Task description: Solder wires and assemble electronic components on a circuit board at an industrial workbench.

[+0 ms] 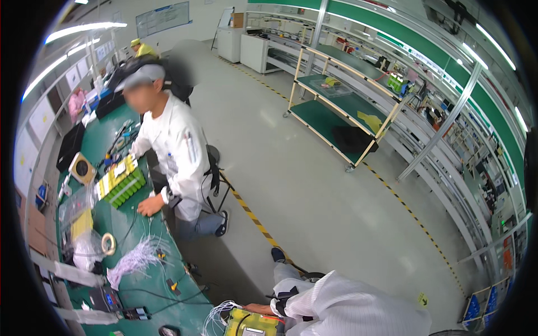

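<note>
At the bottom edge a yellow-green battery pack (234, 326) with a black cable, a red wire and a bundle of thin white wires (217, 315) is cut off by the picture's rim. My right hand (259, 308) grips its far side, fingers laid along the edge and partly hidden. The white striped sleeve of that arm comes in from the lower right. My left hand is out of sight. Further up the green bench (188, 299) lies a heap of thin white wires (139, 259), beside small yellow-and-black connectors (173, 287).
A co-worker in white (180, 145) sits at the bench by another green battery pack (122, 185). A tape roll (108, 244), plastic bag (88, 251) and speaker-like box (82, 169) lie leftward. A shelf cart (336, 103) stands across the floor, marked with striped tape (246, 210).
</note>
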{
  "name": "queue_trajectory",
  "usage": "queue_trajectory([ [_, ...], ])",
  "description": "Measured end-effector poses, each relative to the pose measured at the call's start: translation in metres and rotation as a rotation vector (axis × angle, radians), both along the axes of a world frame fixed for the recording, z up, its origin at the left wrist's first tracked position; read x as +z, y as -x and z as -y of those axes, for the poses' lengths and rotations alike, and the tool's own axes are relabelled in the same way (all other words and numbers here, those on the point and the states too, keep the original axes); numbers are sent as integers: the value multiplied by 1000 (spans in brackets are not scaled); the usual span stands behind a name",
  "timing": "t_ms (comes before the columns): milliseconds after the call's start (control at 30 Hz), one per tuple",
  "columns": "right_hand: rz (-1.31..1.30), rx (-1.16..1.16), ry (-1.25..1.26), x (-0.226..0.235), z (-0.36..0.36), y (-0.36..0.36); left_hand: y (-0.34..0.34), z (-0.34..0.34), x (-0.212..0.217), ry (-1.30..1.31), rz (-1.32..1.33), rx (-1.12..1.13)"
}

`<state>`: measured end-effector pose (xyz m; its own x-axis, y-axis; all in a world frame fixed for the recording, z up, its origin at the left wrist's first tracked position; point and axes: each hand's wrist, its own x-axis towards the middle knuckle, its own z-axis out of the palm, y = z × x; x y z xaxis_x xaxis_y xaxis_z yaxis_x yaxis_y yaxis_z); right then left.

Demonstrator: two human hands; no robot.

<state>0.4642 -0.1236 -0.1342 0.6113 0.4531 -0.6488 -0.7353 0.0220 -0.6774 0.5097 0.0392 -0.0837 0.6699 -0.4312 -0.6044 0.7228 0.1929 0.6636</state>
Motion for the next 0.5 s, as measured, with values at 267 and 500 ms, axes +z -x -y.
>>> queue_trajectory([
  [267,23,-311,-139,39,192,-70,-93,184,68,-69,235,-294],
  [500,-21,-840,-299,83,414,-81,-193,376,149,-92,523,-507],
])
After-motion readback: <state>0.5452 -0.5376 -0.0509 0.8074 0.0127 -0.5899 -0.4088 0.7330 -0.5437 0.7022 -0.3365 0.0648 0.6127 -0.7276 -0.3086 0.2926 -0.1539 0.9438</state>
